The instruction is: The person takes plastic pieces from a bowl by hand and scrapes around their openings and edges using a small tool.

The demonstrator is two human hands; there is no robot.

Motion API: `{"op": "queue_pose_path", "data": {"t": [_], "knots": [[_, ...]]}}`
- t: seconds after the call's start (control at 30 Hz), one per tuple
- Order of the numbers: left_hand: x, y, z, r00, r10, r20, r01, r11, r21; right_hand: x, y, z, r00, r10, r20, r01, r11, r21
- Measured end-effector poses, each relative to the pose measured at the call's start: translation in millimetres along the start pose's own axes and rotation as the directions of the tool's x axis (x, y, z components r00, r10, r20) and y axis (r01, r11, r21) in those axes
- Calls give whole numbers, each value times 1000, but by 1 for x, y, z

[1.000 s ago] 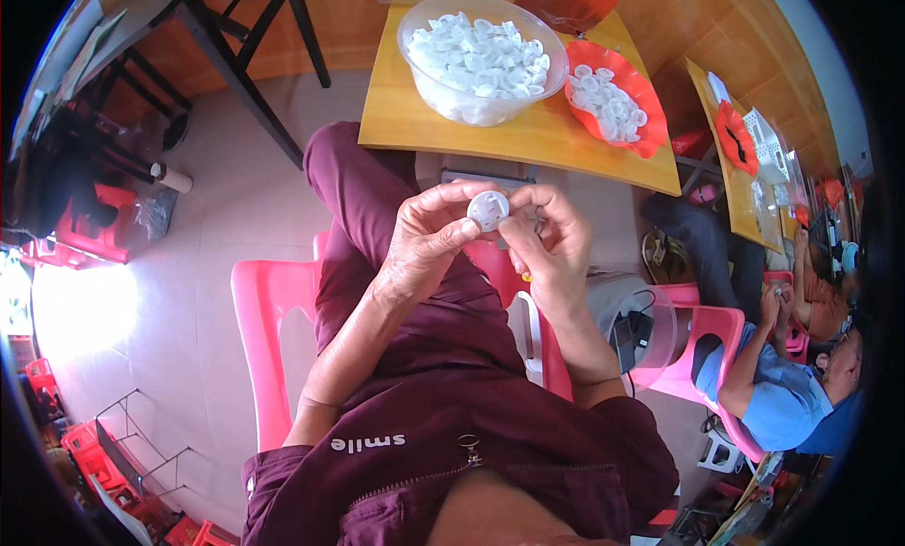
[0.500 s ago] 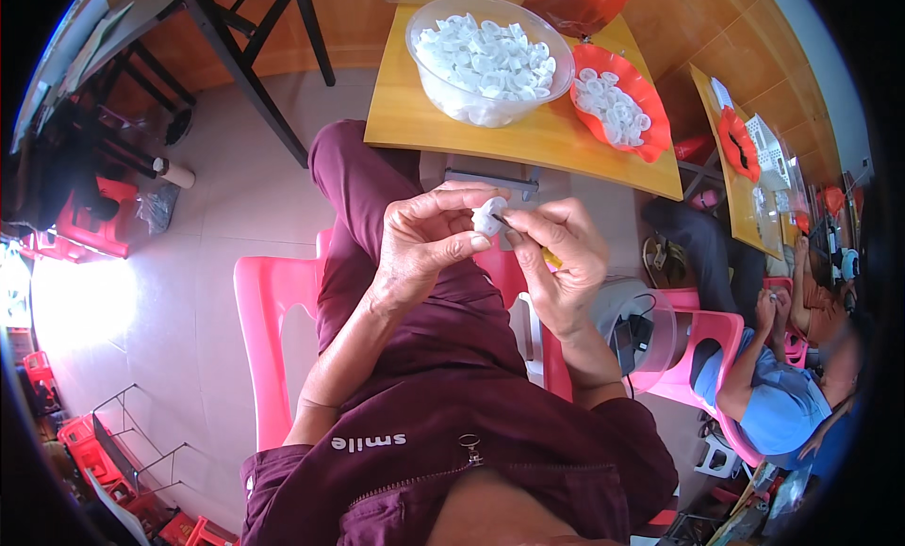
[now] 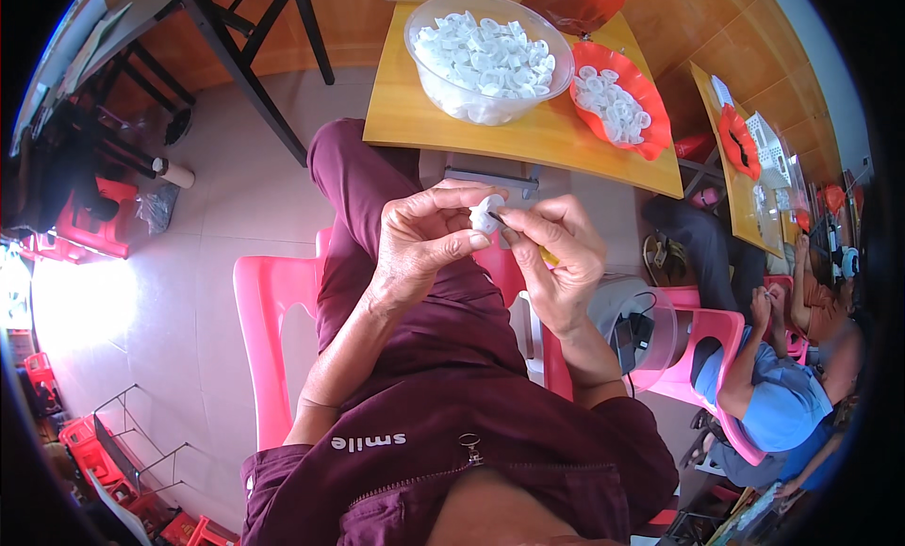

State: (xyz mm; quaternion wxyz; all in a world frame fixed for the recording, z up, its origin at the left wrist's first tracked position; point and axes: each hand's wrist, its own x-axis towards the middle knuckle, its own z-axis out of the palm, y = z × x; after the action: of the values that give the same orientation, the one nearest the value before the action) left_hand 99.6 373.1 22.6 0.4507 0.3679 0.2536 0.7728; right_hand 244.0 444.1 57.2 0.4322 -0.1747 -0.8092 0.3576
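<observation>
Above my lap, my left hand (image 3: 407, 235) pinches a small round white plastic part (image 3: 485, 212) between thumb and fingertips. My right hand (image 3: 564, 263) is closed around a small tool with a yellow handle (image 3: 550, 256), most of it covered by the fingers. The tool's dark tip touches the part's near right side; what the blade looks like is too small to tell. Beyond my hands, a clear plastic bowl (image 3: 481, 111) heaped with white plastic pieces stands on the wooden table. Right of it lies a red wavy-rimmed dish (image 3: 658, 122) with ring-like white pieces.
The wooden table (image 3: 396, 113) ends just past my knees. A pink chair (image 3: 259, 339) is under me. To my right are a translucent tub (image 3: 660, 343) holding black items, another pink chair (image 3: 707, 353) and a seated person in blue (image 3: 782, 405). A dark table leg (image 3: 255, 84) stands far left.
Both hands stay nearly in place. The white part has turned slightly, and a little less of the yellow handle shows. At right, the seated person's hands have shifted a bit.
</observation>
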Motion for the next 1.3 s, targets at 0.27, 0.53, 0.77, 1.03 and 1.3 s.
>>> {"op": "queue_pose_path", "data": {"t": [0.27, 0.53, 0.77, 1.03, 1.3], "knots": [[-1, -1, -2, 1000, -21, -19, 21, 1000, -4, 0, 2, 3, 1000, -29, -5, 29, 999, 18], [-5, -3, 1, 995, -43, -89, 40, 999, -31, 2, 4, 7, 994, -102, -44, 100, 994, -34], [-6, -5, 3, 987, -74, -146, 69, 997, -45, 4, 5, 6, 994, -112, -4, 112, 993, -31], [-5, 0, 7, 989, -2, -146, 13, 997, 73, 0, 3, 9, 980, -194, -47, 181, 963, -197], [-6, -2, 7, 986, 19, -165, -2, 995, 104, -2, 0, 14, 958, -282, -41, 254, 911, -325]]}}
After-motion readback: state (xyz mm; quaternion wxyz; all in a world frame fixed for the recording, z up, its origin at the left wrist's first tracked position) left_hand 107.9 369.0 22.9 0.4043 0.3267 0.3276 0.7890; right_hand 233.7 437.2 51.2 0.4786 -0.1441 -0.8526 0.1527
